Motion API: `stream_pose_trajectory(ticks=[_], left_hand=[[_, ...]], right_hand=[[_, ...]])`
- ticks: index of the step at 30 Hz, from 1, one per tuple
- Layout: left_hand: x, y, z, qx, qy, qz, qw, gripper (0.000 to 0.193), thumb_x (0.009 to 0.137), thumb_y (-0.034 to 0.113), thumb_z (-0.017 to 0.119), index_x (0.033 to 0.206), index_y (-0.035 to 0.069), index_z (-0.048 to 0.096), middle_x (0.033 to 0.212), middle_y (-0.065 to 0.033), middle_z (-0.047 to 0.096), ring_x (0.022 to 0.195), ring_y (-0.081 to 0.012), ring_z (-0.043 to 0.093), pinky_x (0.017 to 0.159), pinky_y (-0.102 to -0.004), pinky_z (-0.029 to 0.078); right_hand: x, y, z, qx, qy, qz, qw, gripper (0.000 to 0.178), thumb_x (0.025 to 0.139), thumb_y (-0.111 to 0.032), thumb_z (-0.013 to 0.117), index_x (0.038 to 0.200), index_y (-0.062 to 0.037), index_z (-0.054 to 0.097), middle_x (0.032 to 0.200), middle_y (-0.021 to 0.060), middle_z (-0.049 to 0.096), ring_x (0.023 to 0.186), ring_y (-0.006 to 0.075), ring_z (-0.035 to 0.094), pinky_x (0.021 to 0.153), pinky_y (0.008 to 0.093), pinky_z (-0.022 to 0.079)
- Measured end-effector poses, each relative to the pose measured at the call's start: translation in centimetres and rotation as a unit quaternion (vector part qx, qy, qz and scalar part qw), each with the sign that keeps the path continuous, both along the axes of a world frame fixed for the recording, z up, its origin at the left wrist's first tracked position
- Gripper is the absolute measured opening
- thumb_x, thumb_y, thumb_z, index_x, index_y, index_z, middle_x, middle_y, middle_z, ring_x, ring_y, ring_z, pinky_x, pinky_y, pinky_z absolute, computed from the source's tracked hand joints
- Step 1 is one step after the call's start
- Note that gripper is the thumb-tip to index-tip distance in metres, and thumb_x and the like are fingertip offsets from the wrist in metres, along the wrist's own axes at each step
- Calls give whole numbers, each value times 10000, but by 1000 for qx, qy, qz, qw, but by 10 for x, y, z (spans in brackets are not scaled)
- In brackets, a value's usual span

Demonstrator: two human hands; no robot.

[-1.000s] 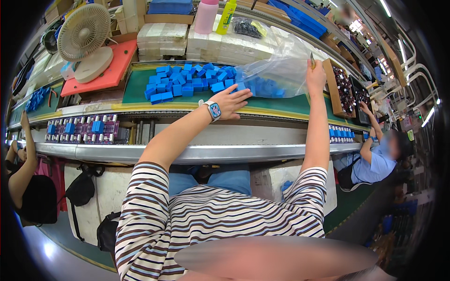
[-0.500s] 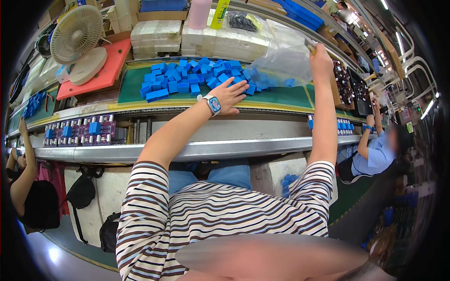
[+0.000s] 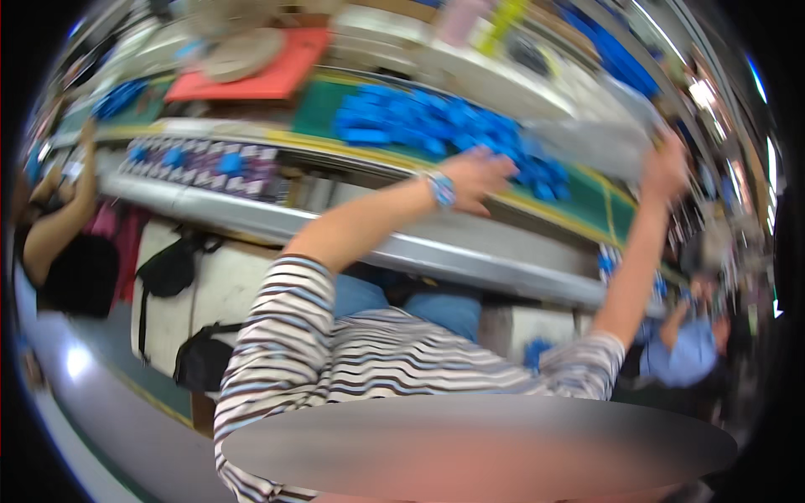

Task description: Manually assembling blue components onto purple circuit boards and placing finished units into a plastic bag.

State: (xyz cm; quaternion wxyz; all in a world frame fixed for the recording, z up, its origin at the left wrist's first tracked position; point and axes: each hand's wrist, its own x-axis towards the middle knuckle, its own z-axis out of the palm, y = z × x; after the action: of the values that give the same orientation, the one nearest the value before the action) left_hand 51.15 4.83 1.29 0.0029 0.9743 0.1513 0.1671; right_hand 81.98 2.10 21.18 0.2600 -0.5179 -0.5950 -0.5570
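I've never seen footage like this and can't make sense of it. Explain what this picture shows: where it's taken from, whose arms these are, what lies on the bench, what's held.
It comes from a fisheye camera on a person's head, looking down, so straight edges bend; this frame is also motion-blurred. The striped sleeves are the wearer's own. The left hand, with a wristwatch, reaches the pile of small blue pieces on the green mat. The right hand grips a clear plastic bag.

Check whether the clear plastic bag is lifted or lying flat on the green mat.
Lifted: the right hand holds the clear plastic bag up above the green mat.
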Motion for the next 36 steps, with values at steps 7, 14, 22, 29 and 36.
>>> stream_pose_trajectory(ticks=[7, 14, 22, 29, 36], left_hand=[[2, -54, 27, -469, -396, -19, 789, 1230, 654, 467, 778, 1435, 49, -76, 1480, -252, 85, 1353, -374, 195, 1086, -430, 225], [-71, -56, 73, -524, -600, -69, 600, 1132, 757, 174, 751, 1406, 85, -172, 1319, -110, 409, 1190, -208, 424, 1001, -336, 366], [-211, -124, 45, -278, -765, 59, 578, 642, 733, -131, 464, 1352, 2, 353, 1269, -99, 498, 1179, -162, 451, 995, -309, 367], [-521, -326, -41, 259, -352, 701, 564, 251, 700, -53, 495, 862, 22, 671, 1004, -149, 641, 953, -277, 594, 886, -352, 444], [-586, -649, -227, 2, -89, 992, 91, 316, 770, 265, 551, 1010, 77, 634, 1165, -217, 533, 1062, -397, 519, 914, -455, 426]], right_hand=[[-88, -27, -8, -117, 534, 347, 762, 111, 922, -167, 539, 898, -60, 554, 678, 8, 533, 575, 93, 494, 505, 234, 413], [-221, -38, -82, -536, 654, 379, 375, 122, 892, -174, 549, 954, -73, 523, 680, -19, 491, 475, 41, 401, 390, 178, 294], [-275, -50, -120, -610, 613, 409, 290, 261, 922, -120, 507, 1158, -11, 509, 950, 40, 594, 488, 39, 374, 442, 194, 301], [-232, -39, -121, -599, 658, 370, 266, 255, 914, -126, 528, 1150, -30, 524, 1056, 74, 591, 509, 20, 350, 451, 170, 280], [-249, -40, -111, -622, 638, 379, 251, 265, 921, -135, 498, 1162, -27, 522, 1117, 97, 578, 525, 38, 329, 485, 179, 272]])
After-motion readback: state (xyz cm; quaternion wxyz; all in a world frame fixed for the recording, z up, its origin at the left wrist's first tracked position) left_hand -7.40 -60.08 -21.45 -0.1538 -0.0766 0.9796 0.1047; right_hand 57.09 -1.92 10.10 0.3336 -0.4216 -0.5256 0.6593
